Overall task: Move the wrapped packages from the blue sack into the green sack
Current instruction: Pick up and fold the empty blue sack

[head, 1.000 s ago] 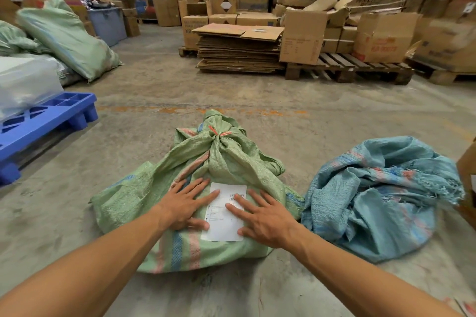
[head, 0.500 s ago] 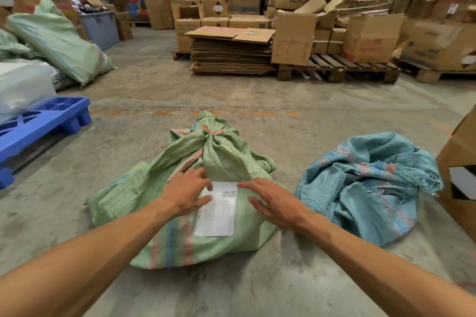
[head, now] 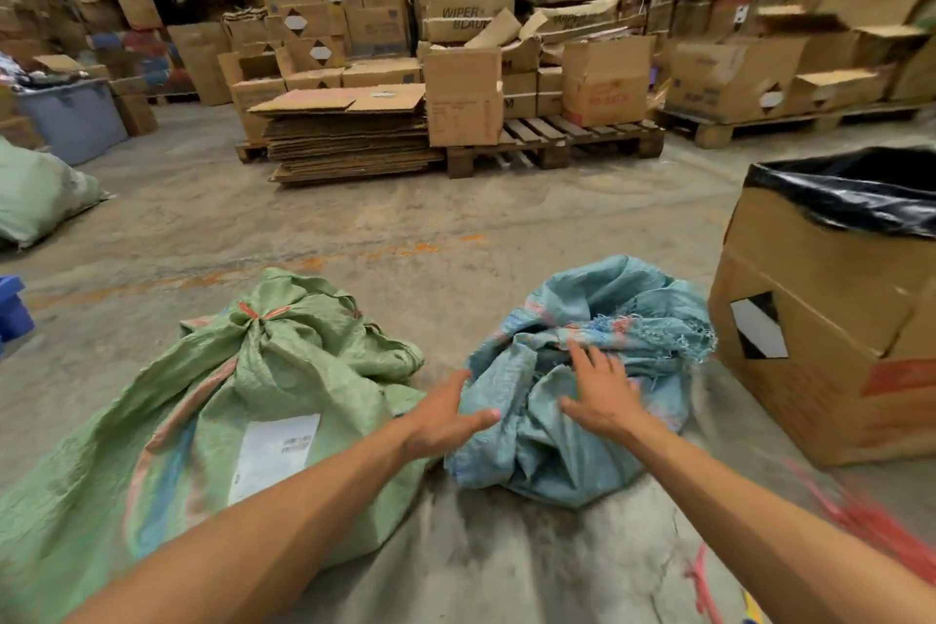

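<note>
Woven blue sack (head: 582, 446) crumpled — both hands open.

- A tied green sack (head: 212, 421) filled the floor at the left, touching the crumpled blue sack (head: 582, 421) beside it.
- A cardboard box (head: 830, 345) lined with black plastic stood close on the blue sack's right, blocking that side.
- Bare concrete floor (head: 456, 228) lay open beyond both sacks, as far as the flattened cardboard stack (head: 349, 142) and wooden pallet (head: 557, 142).

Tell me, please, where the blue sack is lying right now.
The blue sack lies crumpled on the floor right of centre, between the green sack and the lined cardboard box.
</note>
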Available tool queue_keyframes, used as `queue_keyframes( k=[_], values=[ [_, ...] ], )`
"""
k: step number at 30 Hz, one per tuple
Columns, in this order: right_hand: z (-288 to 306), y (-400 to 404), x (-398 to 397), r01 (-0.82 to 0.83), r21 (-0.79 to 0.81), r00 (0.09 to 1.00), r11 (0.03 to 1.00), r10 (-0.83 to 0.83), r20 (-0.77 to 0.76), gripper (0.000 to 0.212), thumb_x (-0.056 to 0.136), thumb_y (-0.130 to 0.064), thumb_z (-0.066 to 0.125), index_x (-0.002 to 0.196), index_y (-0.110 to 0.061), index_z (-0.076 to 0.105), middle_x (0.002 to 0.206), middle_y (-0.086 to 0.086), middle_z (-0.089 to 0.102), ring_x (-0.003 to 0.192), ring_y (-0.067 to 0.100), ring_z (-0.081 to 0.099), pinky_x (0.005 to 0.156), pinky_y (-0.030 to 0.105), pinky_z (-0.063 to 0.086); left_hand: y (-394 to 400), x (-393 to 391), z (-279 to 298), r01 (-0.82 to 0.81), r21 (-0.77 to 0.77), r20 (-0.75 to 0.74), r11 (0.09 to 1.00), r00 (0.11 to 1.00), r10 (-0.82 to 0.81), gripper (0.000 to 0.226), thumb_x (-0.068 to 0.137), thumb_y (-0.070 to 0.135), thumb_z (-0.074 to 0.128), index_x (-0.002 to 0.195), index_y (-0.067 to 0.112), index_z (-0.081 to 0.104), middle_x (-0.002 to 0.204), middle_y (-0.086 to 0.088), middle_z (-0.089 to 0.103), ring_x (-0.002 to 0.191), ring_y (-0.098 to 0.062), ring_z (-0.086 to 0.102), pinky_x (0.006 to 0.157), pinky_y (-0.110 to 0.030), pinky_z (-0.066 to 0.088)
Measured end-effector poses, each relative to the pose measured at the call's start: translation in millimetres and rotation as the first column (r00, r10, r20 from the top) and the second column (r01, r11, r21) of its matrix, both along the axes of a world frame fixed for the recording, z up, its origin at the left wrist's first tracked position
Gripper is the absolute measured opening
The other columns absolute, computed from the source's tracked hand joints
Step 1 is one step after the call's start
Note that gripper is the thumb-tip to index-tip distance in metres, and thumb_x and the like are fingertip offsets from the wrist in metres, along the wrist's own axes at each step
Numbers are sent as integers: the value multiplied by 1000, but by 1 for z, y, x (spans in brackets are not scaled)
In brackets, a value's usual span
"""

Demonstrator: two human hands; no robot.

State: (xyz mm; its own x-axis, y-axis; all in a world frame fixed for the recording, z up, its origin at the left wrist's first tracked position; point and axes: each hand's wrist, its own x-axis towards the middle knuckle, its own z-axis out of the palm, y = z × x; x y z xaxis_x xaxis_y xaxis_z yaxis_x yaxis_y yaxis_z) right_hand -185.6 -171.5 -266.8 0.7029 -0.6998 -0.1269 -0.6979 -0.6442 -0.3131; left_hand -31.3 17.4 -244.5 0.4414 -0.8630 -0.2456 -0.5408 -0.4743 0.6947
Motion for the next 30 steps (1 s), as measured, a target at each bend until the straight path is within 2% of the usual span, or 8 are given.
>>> queue_keyframes(
  k=[3,6,11,15,18,20,23,30],
  values=[
    [-23,-20,-19,-177,148,972,973,196,-130,82,90,-36,59,155,-30,9,152,5,41,137,29,40,113,49,31,-26,-9,-35,-323,2,-314,946,898,308,104,85,52,69,157,13,4,152,-5,37,136,-24,43,112,-37,38],
    [-34,-31,-37,-247,242,968,938,226,110,84,84,-67,56,152,-33,22,143,-6,51,128,20,52,109,45,38,-34,-16,-54,-565,99,-314,819,763,565,104,62,72,72,140,9,49,134,-12,60,117,-30,61,103,-40,48],
    [-35,-70,-55,299,-31,728,954,-207,654,37,91,-61,47,113,-31,50,104,-8,60,100,15,58,96,49,44,-44,-15,-41,-595,-30,-521,803,695,495,52,68,17,86,115,6,65,97,-13,76,85,-32,74,80,-49,60],
    [-22,-121,-55,420,486,569,767,-639,518,85,89,-47,64,153,-18,15,156,12,25,141,34,30,112,52,29,-44,-18,-19,-550,-113,-556,828,725,406,80,50,14,93,122,8,57,107,-16,73,91,-35,73,80,-54,58],
    [-28,-151,-55,327,827,548,456,-805,227,91,80,-35,73,150,-4,24,141,17,49,110,34,56,90,43,49,-39,-20,0,-500,-65,-689,864,649,323,72,63,19,91,125,4,58,114,-22,69,98,-39,70,81,-52,58],
    [-35,-159,-58,319,813,618,488,-757,212,58,77,-26,77,124,0,56,117,14,62,84,25,58,71,36,48,-38,-24,16,-469,19,-792,883,533,299,33,84,28,71,104,2,74,107,-23,72,92,-36,71,81,-47,58],
    [-33,-154,-64,453,566,735,689,-647,200,23,72,-24,82,81,-18,62,126,11,49,121,35,45,107,51,33,-33,-18,27,-481,46,-833,875,465,300,36,90,34,61,101,4,76,104,-20,72,91,-34,69,89,-45,51],
    [-12,-139,-87,-182,899,474,398,-766,434,59,76,-16,80,122,-13,44,125,23,58,98,32,63,71,38,54,-36,-5,26,-508,-177,-480,843,792,377,58,66,-8,79,118,8,58,102,-18,73,88,-32,72,68,-36,59]
  ],
)
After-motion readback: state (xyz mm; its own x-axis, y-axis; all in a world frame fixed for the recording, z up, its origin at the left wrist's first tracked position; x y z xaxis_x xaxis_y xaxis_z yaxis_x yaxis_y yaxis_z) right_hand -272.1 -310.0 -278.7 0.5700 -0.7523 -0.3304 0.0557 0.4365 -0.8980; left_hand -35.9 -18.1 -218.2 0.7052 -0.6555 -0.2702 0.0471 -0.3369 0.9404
